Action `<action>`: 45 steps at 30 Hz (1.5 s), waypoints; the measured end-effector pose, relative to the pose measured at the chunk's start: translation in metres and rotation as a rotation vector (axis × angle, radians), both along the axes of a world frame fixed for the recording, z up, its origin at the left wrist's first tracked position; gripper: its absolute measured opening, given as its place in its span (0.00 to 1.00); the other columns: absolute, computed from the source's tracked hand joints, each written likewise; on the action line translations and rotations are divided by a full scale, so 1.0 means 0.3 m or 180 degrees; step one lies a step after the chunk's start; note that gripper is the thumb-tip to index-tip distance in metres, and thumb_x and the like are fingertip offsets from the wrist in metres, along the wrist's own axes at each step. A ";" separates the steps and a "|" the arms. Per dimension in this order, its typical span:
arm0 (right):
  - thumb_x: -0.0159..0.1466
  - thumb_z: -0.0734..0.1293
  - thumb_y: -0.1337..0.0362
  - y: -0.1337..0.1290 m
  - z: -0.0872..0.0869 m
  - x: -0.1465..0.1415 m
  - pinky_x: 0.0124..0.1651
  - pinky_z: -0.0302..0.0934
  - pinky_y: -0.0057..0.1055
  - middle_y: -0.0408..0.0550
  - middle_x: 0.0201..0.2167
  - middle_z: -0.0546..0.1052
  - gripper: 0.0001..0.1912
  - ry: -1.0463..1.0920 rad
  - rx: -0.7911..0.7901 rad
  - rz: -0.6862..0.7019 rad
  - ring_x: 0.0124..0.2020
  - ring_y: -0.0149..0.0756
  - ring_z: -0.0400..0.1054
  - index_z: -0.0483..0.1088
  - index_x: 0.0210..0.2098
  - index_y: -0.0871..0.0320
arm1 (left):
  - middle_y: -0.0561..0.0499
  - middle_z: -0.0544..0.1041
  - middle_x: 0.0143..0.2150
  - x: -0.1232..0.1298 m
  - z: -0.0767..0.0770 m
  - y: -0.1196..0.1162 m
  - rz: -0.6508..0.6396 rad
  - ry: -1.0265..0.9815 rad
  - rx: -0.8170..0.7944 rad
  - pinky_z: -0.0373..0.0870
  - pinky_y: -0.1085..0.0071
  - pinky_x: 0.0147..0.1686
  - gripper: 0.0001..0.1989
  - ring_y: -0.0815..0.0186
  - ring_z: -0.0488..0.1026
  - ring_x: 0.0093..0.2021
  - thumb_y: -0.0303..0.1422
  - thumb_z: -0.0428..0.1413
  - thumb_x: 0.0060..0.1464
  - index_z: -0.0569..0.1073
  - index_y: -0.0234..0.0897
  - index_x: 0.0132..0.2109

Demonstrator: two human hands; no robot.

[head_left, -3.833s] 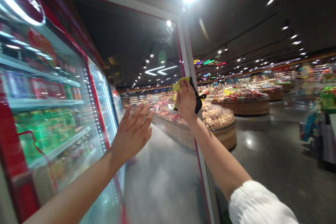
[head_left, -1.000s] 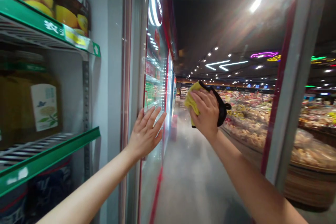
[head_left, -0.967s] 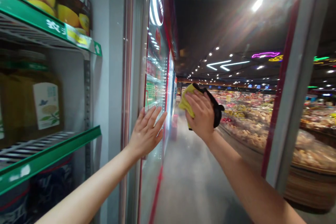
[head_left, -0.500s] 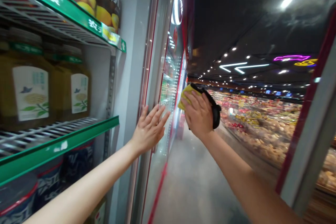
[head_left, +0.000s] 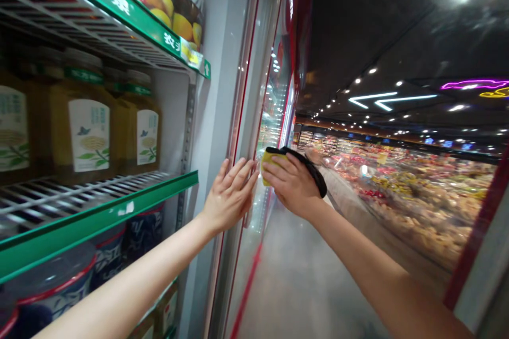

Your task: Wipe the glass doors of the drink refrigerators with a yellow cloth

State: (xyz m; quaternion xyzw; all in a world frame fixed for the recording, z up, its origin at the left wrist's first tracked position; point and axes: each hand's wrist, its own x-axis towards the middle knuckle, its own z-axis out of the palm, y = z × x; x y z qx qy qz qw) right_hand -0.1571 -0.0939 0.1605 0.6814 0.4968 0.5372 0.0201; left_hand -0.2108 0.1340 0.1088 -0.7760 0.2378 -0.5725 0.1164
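Note:
My right hand (head_left: 294,185) presses a yellow and black cloth (head_left: 270,159) flat against the glass door (head_left: 318,275). The yellow side shows near the fingertips, and the black part sticks out past the back of the hand. My left hand (head_left: 228,198) rests with its fingers spread on the door's grey upright frame (head_left: 254,100), just left of the cloth. It holds nothing. The door stands swung out from the cooler, and the aisle shows through its glass.
At left, wire shelves with green price strips (head_left: 119,212) hold large bottles with white labels (head_left: 89,135), fruit-printed bottles (head_left: 186,5) above and dark blue packs (head_left: 107,254) below. The door's far frame (head_left: 481,270) stands at right. Beyond the glass lie produce displays (head_left: 429,196).
My right hand has slid the cloth left across the glass, closer to my left hand. The left hand stays at the frame. The view has turned slightly left.

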 end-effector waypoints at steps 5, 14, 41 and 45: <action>0.65 0.65 0.68 -0.009 0.057 0.011 0.72 0.48 0.48 0.46 0.53 0.80 0.15 0.0067 0.0203 0.0261 0.59 0.42 0.67 0.76 0.50 0.53 | 0.41 0.64 0.71 -0.017 -0.002 0.020 0.0081 0.0039 -0.0040 0.49 0.43 0.73 0.28 0.53 0.54 0.74 0.28 0.53 0.62 0.65 0.40 0.68; 0.71 0.61 0.68 0.113 0.005 0.043 0.67 0.58 0.42 0.48 0.53 0.80 0.13 0.0060 0.0064 0.0415 0.60 0.40 0.68 0.77 0.48 0.56 | 0.38 0.66 0.69 -0.057 -0.019 0.051 0.0170 0.0145 0.0021 0.51 0.43 0.72 0.25 0.50 0.56 0.73 0.28 0.54 0.60 0.69 0.37 0.64; 0.71 0.62 0.69 0.147 -0.202 0.020 0.69 0.57 0.46 0.51 0.61 0.75 0.16 -0.0035 0.0171 0.0107 0.65 0.41 0.65 0.72 0.56 0.57 | 0.41 0.75 0.62 -0.130 -0.002 0.051 0.0247 0.0166 -0.0099 0.54 0.49 0.72 0.22 0.54 0.64 0.69 0.28 0.52 0.61 0.72 0.36 0.61; 0.71 0.62 0.69 0.100 -0.184 0.012 0.71 0.55 0.47 0.48 0.60 0.77 0.15 -0.0085 0.0028 0.0204 0.65 0.40 0.66 0.72 0.55 0.55 | 0.41 0.76 0.61 -0.130 0.001 0.050 0.0295 0.0113 -0.0086 0.56 0.48 0.71 0.20 0.54 0.66 0.67 0.28 0.51 0.62 0.73 0.35 0.60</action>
